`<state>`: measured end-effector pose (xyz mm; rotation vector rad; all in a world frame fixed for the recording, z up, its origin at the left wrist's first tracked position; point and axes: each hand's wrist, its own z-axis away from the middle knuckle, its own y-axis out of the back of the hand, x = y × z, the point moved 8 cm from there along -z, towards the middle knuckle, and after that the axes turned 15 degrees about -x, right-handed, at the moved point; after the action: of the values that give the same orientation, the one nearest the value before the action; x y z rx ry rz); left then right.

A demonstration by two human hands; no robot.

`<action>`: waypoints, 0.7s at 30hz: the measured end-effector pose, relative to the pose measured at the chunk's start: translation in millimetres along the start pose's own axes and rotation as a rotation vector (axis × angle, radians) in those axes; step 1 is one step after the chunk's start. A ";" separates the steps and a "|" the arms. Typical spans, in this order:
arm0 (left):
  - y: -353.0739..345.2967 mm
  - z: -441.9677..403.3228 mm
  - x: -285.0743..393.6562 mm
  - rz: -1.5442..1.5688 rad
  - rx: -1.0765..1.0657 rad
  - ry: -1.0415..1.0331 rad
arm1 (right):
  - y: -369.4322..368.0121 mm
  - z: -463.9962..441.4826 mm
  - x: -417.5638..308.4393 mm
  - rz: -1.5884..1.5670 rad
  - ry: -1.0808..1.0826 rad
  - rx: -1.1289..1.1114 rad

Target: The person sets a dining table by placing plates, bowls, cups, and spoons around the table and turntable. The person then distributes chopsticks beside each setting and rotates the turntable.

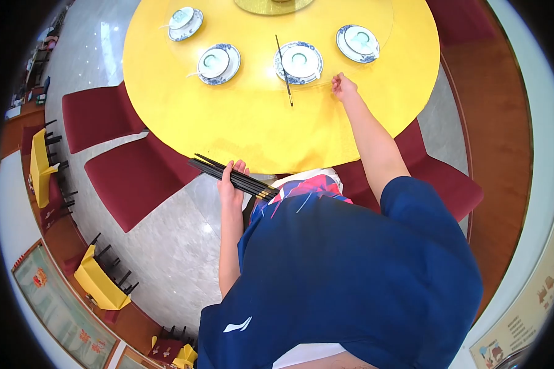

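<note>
A bundle of black chopsticks (239, 179) with gold-banded ends rests in my left hand (231, 178), whose fingers are wrapped round it in front of my waist, just off the table's near edge. Over the yellow table, my right hand (343, 87) is closed with its fingers curled together; whatever may be in them is too small to make out. Left of it, black chopsticks (288, 90) lie along the left side of a blue-rimmed plate (278, 66) bearing a white bowl (301, 61); I cannot tell whether it is one stick or a pair.
More settings stand on the yellow table (252, 123): a right plate (349, 51), a left plate (234, 71) and a far-left plate (195, 29). A clear glass turntable covers the middle. Dark red chairs (132, 175) ring the near side. Other yellow-covered tables (101, 283) stand farther left.
</note>
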<state>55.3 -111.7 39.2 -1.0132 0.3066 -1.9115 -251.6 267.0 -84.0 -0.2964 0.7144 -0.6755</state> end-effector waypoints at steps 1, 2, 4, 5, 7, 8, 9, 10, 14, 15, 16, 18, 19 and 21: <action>-6.2 1.0 0.2 -0.015 -0.042 0.013 | 1.0 -1.9 0.3 -0.003 0.000 0.001; -12.1 2.9 0.3 -0.027 -0.082 0.025 | 3.6 -2.7 1.9 0.057 -0.014 0.028; -18.4 3.9 -0.1 -0.032 -0.124 0.028 | 6.2 -0.9 5.5 0.125 -0.038 0.052; -28.8 5.0 0.5 -0.053 -0.151 0.034 | 6.0 3.2 3.7 0.149 -0.019 0.061; -41.2 1.9 -0.7 -0.082 -0.199 0.041 | 1.8 9.3 2.4 0.181 -0.011 0.063; -46.4 -1.5 -2.8 -0.073 -0.229 0.043 | 2.2 11.1 1.0 0.215 -0.022 0.070; -50.7 -4.7 -5.6 -0.071 -0.240 0.052 | 1.8 14.3 0.3 0.251 -0.033 0.074; -58.8 -8.4 -8.0 -0.068 -0.250 0.059 | 3.8 12.2 1.4 0.261 -0.045 0.063; -99.6 -20.2 -20.5 -0.093 -0.320 0.084 | 10.7 8.6 9.4 0.259 -0.056 0.032; -108.5 -22.7 -23.9 -0.088 -0.330 0.085 | 11.5 9.6 10.9 0.271 -0.050 0.011; -116.8 -25.5 -28.0 -0.084 -0.342 0.090 | 12.8 11.8 12.7 0.282 -0.043 -0.007; -130.9 -21.8 -26.9 -0.072 -0.356 0.084 | 8.6 26.2 27.0 0.499 -0.117 -0.126; -135.0 -24.2 -29.5 -0.080 -0.372 0.076 | 6.0 35.0 34.4 0.706 -0.179 -0.240; -136.6 -25.3 -30.5 -0.058 -0.363 0.089 | -23.5 100.9 49.2 0.986 -0.143 -0.356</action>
<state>-40.2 -16.9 85.4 -1.1831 0.7012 -1.9996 -165.8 219.5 -24.6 -0.2720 0.7386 0.4102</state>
